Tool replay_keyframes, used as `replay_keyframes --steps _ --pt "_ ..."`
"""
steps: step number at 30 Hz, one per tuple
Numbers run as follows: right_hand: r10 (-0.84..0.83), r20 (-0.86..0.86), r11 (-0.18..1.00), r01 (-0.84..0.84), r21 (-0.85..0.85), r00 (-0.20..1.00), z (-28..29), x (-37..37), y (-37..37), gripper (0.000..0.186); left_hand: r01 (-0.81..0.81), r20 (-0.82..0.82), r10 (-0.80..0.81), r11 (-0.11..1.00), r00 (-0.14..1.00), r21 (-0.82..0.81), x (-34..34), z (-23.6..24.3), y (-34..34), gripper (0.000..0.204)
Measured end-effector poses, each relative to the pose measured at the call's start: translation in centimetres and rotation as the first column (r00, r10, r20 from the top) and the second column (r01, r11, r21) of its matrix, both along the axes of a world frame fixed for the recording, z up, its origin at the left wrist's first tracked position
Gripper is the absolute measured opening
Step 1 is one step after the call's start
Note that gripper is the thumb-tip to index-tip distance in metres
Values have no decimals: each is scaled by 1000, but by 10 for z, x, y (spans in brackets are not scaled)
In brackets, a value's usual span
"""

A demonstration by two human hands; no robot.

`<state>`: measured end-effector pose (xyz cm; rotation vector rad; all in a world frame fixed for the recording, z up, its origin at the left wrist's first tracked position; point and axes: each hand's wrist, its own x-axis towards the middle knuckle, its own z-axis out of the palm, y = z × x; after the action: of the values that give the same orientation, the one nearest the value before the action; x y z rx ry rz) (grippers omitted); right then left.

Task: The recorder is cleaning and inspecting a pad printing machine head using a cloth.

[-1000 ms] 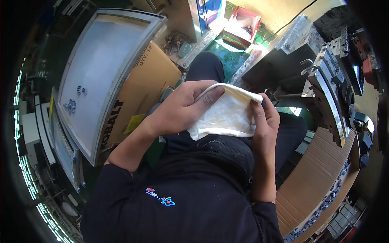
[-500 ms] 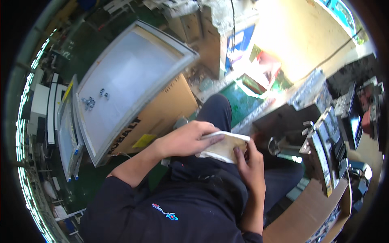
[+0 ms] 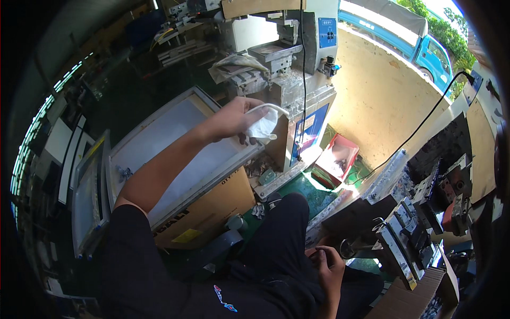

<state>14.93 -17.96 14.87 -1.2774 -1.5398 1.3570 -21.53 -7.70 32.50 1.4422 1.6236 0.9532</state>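
Observation:
My left hand (image 3: 240,118) is raised and reaches out over the far end of a framed white panel (image 3: 175,114). It is closed round a folded white cloth (image 3: 263,125), whose loose edge hangs from the fingers. My right hand (image 3: 328,262) stays low by my right thigh, fingers curled; whatever may be in it is hidden. Small shiny metal parts (image 3: 125,173) lie on the panel, partly covered by my left forearm.
The panel rests on a cardboard box (image 3: 212,208). Beyond stands a machine with a blue panel (image 3: 328,33). A red bin (image 3: 337,159) sits by the wall. On my right are a black metal fixture (image 3: 402,242) and an open carton (image 3: 411,295). A black cable (image 3: 419,127) hangs along the wall.
My left hand has lifted the cloth from my lap, moving up and away. My right hand has let go of it and curled lower down. The view has tilted up.

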Motion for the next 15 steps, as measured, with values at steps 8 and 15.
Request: replay_keyframes --steps 8,15 --pt "-84 66 995 87 -57 994 6 14 -16 14 -294 377 197 931 905 217 -77 38 129 32" --pt "-125 77 988 131 -78 989 3 19 -26 13 -116 265 91 990 960 78 -60 9 187 34"
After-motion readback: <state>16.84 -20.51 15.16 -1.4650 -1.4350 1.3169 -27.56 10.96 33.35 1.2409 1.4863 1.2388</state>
